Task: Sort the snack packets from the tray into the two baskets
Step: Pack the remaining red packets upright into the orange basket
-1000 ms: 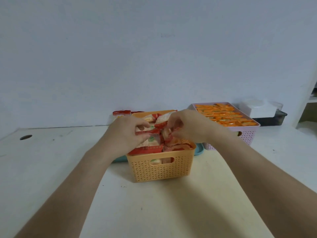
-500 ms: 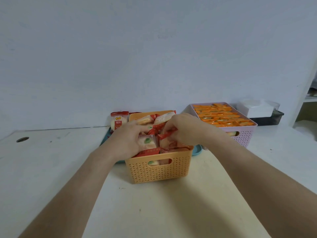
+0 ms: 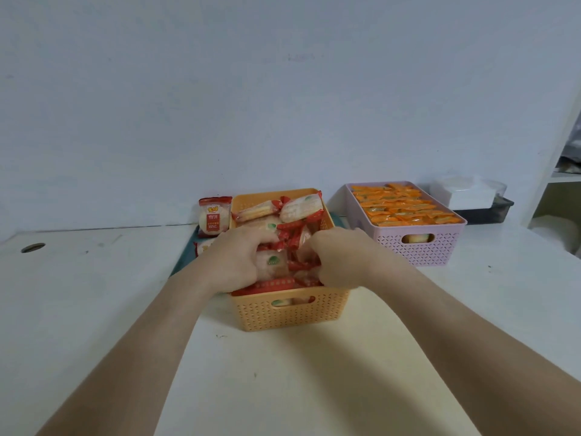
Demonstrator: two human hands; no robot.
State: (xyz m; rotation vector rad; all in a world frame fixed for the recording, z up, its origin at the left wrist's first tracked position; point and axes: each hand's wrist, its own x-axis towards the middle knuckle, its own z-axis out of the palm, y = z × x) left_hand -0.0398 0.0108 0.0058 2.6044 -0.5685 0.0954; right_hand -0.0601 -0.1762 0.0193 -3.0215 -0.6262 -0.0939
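Note:
An orange basket (image 3: 292, 313) stands at the table's middle, packed with red-and-white snack packets (image 3: 301, 207). My left hand (image 3: 239, 259) and my right hand (image 3: 339, 258) both reach into its near half, fingers curled around packets there. A teal tray (image 3: 184, 262) lies under and behind the basket, mostly hidden. One red-and-white packet (image 3: 213, 217) stands upright on the tray at the basket's back left, and another lies below it beside my left hand. A pink basket (image 3: 418, 243) to the right is filled with orange packets (image 3: 402, 206).
A white box on a dark container (image 3: 471, 199) sits behind the pink basket. A white shelf unit (image 3: 562, 171) rises at the far right. The wall runs close behind the baskets. A cable hole (image 3: 33, 247) marks the table's left.
Both hands have sunk lower into the orange basket and pressed the packets down. The upright packet behind the basket has come into full view.

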